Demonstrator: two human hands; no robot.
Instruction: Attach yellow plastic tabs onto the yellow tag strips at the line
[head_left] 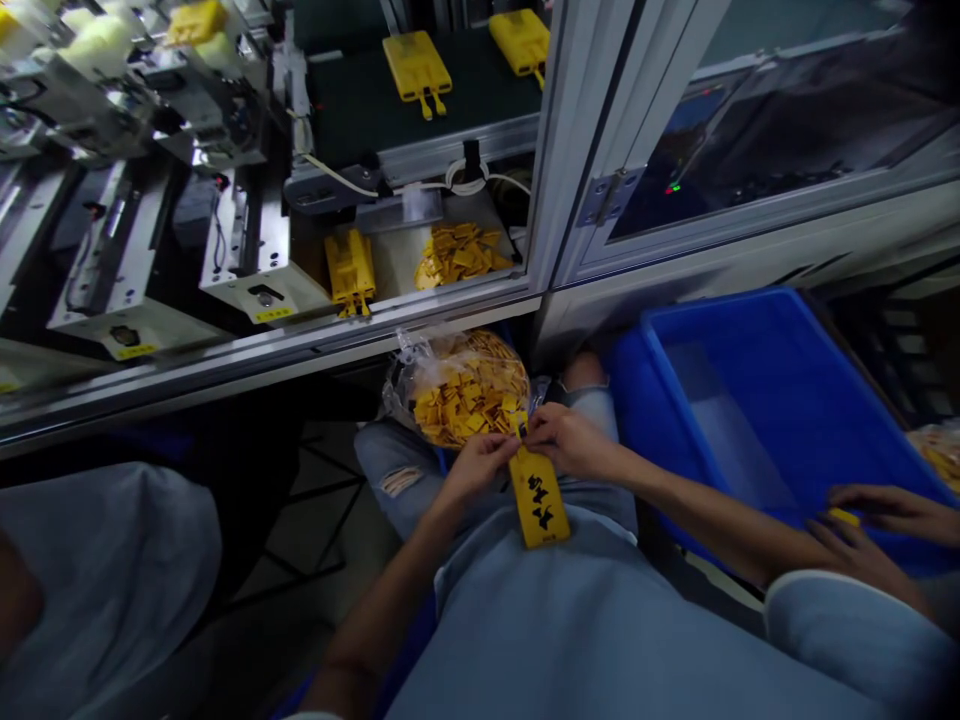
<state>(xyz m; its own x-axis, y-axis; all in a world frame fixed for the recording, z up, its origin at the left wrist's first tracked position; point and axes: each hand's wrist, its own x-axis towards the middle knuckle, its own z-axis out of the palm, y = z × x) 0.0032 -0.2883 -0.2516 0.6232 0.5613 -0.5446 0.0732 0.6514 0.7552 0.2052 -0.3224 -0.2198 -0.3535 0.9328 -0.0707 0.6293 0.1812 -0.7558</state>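
Two hands are working at one yellow unit (537, 500), which is lying printed face up, close to the body. The left hand (480, 467) is pinching its top end between thumb and forefinger; the right hand (568, 440) is pinching there from the opposite side, the exact part being hidden. A bag (420, 357) of yellow pieces (461, 408) is sitting just beyond. A blue bin (795, 380) is standing at right.

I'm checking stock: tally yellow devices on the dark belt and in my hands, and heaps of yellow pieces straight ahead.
Yellow devices on the dark belt: 2
Yellow device in left hand and right hand: 1
Heaps of yellow pieces: 2
Total: 5
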